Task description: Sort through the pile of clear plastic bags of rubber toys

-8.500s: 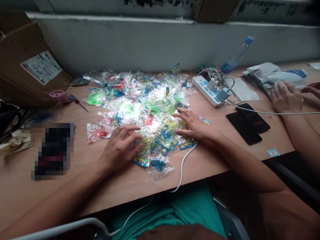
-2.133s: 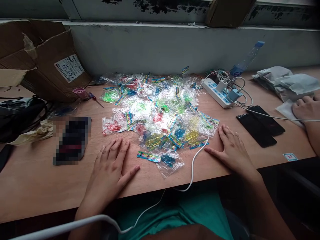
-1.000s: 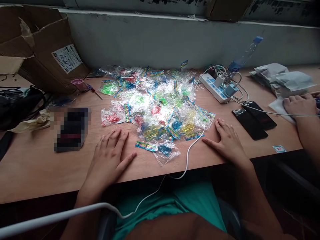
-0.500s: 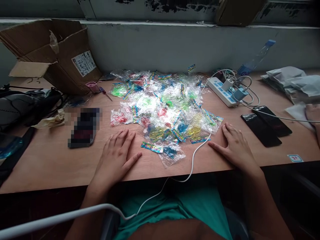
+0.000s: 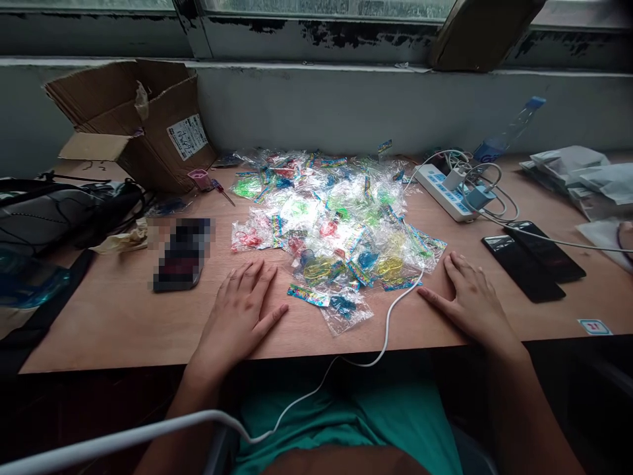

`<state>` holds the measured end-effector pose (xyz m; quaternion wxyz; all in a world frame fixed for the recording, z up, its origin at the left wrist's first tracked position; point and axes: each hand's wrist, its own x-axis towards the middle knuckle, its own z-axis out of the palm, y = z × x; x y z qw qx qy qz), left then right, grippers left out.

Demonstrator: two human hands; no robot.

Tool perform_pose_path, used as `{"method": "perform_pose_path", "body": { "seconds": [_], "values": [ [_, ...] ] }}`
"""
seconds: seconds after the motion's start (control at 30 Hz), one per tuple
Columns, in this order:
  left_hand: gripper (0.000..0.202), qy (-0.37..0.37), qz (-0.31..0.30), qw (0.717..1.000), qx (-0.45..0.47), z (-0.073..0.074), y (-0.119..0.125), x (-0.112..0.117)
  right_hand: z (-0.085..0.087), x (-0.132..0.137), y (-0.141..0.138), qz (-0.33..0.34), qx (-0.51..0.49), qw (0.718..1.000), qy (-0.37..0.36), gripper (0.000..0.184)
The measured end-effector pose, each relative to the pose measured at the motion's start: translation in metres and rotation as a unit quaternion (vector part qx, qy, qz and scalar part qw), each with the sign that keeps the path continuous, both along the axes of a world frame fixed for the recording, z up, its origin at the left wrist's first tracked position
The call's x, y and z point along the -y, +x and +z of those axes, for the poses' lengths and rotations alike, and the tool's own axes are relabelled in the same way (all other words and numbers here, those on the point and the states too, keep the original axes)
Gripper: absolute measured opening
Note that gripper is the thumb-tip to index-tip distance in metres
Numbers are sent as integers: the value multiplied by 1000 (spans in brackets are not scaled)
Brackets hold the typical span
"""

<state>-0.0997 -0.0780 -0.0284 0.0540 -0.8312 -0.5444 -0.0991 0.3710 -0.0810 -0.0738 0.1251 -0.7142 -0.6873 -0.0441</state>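
My left hand (image 5: 241,305) lies flat on the wooden table (image 5: 123,330), fingers stretched and thumb out to the right. My right hand (image 5: 469,298) rests the same way on the other side, its thumb pointing left. Neither holds anything. Between and beyond them spreads a heap of clear plastic packets (image 5: 326,224) with colourful header strips and red, green, blue and yellow contents that I cannot make out. The nearest one, a packet with dark blue contents (image 5: 343,305), lies just right of my left thumb. A white cable (image 5: 388,323) runs from the heap over the table's front edge.
At left are a phone (image 5: 182,256), an opened cardboard box (image 5: 168,132), a pink cup (image 5: 200,179) and a screwdriver (image 5: 223,191). At right are a power strip (image 5: 442,191), a plastic bottle (image 5: 509,132), two black phones (image 5: 524,267) and white bags (image 5: 568,161).
The view has tilted up slightly and shifted, so everything sits a little lower and more of the window shows. A hand at the far right edge has mostly left view. My hands stay flat.
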Motion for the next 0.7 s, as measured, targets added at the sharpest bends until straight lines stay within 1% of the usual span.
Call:
{"method": "perform_pose_path", "body": {
  "seconds": [0.37,0.53,0.7],
  "values": [
    [73,-5,3,1000,5,2,1,1,1,2,-2,-3,-4,1000,-2,98],
    [72,-13,6,1000,9,2,2,2,1,2,-1,-6,-4,1000,-11,101],
    [72,-22,10,1000,3,2,2,3,-4,2,3,-2,0,1000,-7,104]
  ]
}}
